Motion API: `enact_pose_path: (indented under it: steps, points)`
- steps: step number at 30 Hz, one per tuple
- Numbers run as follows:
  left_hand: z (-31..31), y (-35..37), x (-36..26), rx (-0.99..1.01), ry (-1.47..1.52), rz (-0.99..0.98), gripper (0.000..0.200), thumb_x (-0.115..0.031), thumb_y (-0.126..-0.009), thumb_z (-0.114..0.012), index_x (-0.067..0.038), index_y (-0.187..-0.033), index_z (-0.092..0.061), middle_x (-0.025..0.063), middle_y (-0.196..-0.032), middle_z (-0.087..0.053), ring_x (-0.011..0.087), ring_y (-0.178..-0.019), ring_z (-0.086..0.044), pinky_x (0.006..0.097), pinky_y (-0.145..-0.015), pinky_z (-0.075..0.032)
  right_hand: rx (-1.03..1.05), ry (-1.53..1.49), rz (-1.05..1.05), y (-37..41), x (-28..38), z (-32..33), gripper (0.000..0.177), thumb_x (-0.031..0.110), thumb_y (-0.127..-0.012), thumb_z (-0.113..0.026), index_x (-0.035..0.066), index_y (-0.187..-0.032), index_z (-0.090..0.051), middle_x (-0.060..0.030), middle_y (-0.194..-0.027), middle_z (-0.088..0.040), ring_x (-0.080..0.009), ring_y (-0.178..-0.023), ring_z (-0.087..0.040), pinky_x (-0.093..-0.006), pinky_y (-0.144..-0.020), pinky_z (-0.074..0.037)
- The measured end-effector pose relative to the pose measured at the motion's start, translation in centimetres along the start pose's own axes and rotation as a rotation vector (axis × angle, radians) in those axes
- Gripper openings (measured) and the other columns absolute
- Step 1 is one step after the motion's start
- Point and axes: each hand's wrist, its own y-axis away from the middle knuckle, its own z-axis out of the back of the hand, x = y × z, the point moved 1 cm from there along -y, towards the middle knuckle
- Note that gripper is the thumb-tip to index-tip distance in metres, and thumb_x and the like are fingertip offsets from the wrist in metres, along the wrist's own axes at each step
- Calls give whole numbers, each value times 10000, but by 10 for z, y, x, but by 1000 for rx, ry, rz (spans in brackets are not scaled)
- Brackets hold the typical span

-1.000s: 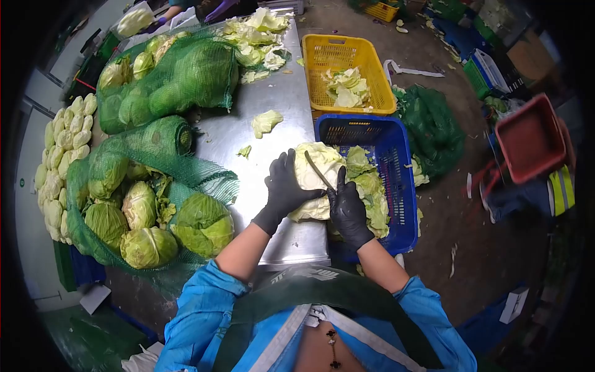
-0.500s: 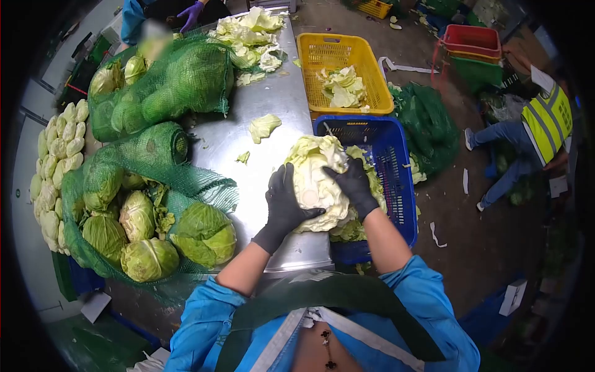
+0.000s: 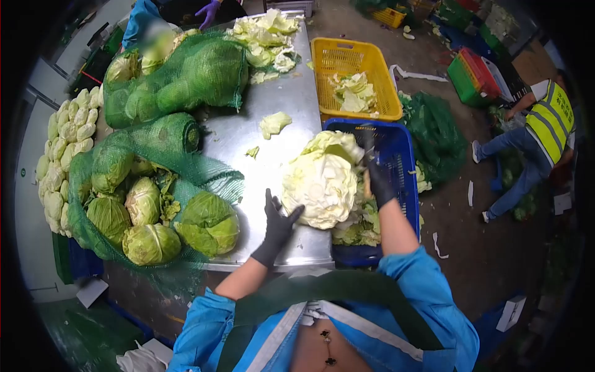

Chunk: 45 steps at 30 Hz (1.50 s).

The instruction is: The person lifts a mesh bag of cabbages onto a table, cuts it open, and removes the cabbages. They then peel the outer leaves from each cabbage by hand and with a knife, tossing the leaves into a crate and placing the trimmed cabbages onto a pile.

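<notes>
A pale, partly stripped cabbage (image 3: 321, 189) rests at the right edge of the metal table (image 3: 248, 189), with a loosened leaf at its top right. My left hand (image 3: 280, 224), in a black glove, is at its lower left with thumb and fingers spread. On its right side, over the blue crate (image 3: 406, 211), my gloved right hand (image 3: 379, 180) is blurred; a small tan object, perhaps a handle, shows beside it, and its grip is hard to make out. Leaves (image 3: 359, 229) lie in the blue crate.
Green net bags (image 3: 180, 80) of cabbages fill the table's left side, near a loose green cabbage (image 3: 209, 224). A yellow crate (image 3: 387, 93) holds leaves. A person in a yellow vest (image 3: 550, 121) bends at the right; another person's purple-gloved hand (image 3: 209, 12) shows at the top.
My left hand has loosened from the cabbage and opened at its lower left. My right hand has moved right, off its face. The cabbage now shows a smoother white side. The view has shifted slightly.
</notes>
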Motion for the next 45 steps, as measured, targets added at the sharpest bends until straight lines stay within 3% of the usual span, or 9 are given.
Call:
enact_pose_path:
  steps: [5,14,21,28,35,37,42,44,45]
  points:
    - [-17,-17,-51,64,355,230,981,-177,-697,-769,-40,-1395,-93,181,-1336,-337,273,-1205,-383,378,-1008,-334,203,-57,-31,28,-48,1,518,285,-843,-604,12,-1252,-440,-67,-1192,-529,-166,-1097,-483,-309,-933,-393]
    - [31,-64,-106,581,13,-312,1287,-315,-367,-902,-76,-1404,-177,115,-1438,-219,248,-1325,-219,369,-1097,-171,292,272,316,76,9,-24,645,327,-715,-728,36,-1224,-460,-4,-1067,-556,-116,-960,-510,-264,-842,-418]
    - [4,-51,-141,473,-510,-547,852,-408,-547,-811,-37,-1235,-472,149,-1152,-510,323,-1104,-468,399,-973,-355,357,543,427,102,39,-46,560,137,-613,-824,31,-1101,-570,-65,-1079,-597,-170,-997,-549,-325,-908,-424]
    - [4,-45,-139,451,-492,-788,777,-465,-568,-779,-53,-1173,-519,138,-1140,-539,314,-1079,-489,415,-943,-364,420,740,392,120,68,-71,569,359,-671,-779,59,-1119,-595,-101,-1030,-621,-202,-964,-578,-313,-867,-439]
    - [6,-46,-145,508,-587,-866,648,-282,-563,-810,-71,-1129,-573,161,-1099,-496,333,-1032,-478,411,-882,-424,-101,733,697,115,57,20,266,243,-773,-699,33,-914,-617,-71,-840,-613,-155,-789,-581,-307,-686,-468]
    - [5,-60,-128,564,-440,-972,700,-304,-606,-781,-20,-1177,-494,199,-1128,-488,359,-1058,-473,434,-898,-411,-98,114,476,125,144,106,174,105,-797,-572,-12,-926,-578,-111,-811,-617,-193,-729,-584,-338,-648,-468]
    - [-1,-39,-155,686,-603,-1048,729,-352,-636,-732,-43,-1236,-457,221,-1182,-468,381,-1114,-432,470,-936,-358,-1190,711,1036,351,419,281,134,108,-785,-553,-2,-838,-607,-115,-746,-613,-207,-683,-589,-341,-654,-473]
    - [2,-23,-192,754,-732,-1151,730,-346,-641,-752,-48,-1238,-457,219,-1186,-477,367,-1076,-457,455,-890,-394,-1327,320,1002,431,479,350,114,118,-751,-571,33,-771,-645,-137,-725,-633,-244,-703,-631,-338,-694,-490]
    - [-3,-22,-203,800,-864,-1248,731,-340,-645,-772,-53,-1240,-458,216,-1190,-485,354,-1038,-482,439,-843,-430,-1720,779,838,467,516,407,139,152,-729,-582,54,-790,-660,-152,-833,-653,-278,-810,-642,-350,-707,-502]
